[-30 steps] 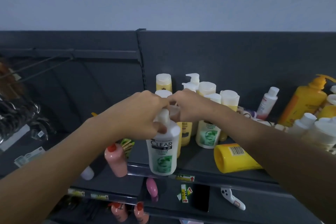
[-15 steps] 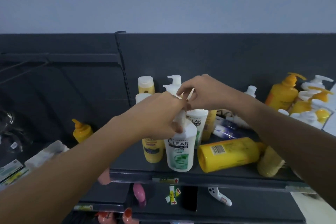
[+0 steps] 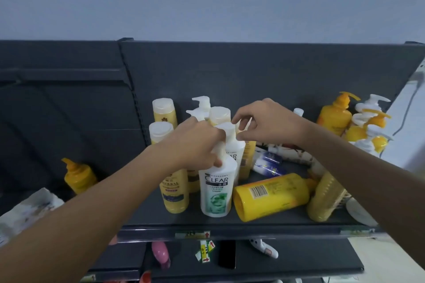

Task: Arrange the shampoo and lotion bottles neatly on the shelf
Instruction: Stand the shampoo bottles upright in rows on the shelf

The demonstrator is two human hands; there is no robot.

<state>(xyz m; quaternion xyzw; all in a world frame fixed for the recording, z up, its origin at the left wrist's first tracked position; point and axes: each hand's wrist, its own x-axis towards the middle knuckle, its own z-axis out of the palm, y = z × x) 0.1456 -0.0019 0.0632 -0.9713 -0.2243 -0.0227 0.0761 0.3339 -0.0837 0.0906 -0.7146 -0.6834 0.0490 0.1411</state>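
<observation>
Dark grey shelf [image 3: 276, 223] against a pale blue-grey wall, seen from above, with two bare arms reaching in. At the front, a white CLEAR bottle [image 3: 216, 193] stands upright, label facing out. The left hand [image 3: 195, 142] grips it round the neck, below the pump. Just behind it stands a second white bottle [image 3: 236, 151]. The right hand [image 3: 269, 122] hovers at its pump with fingers curled; whether they actually pinch it cannot be told.

To the left, several cream bottles [image 3: 176, 193] stand upright in rough rows, so that part looks mostly tidied. To the right, much seems left to do. A yellow bottle [image 3: 271, 195] lies on its side near the front edge. Another yellowish bottle [image 3: 324, 200] leans beside it. Small blue-and-white tubes [image 3: 268, 165] lie flat behind them. At the far right, orange and white pump bottles [image 3: 335, 115] crowd together unevenly. The job looks somewhere under halfway.
</observation>
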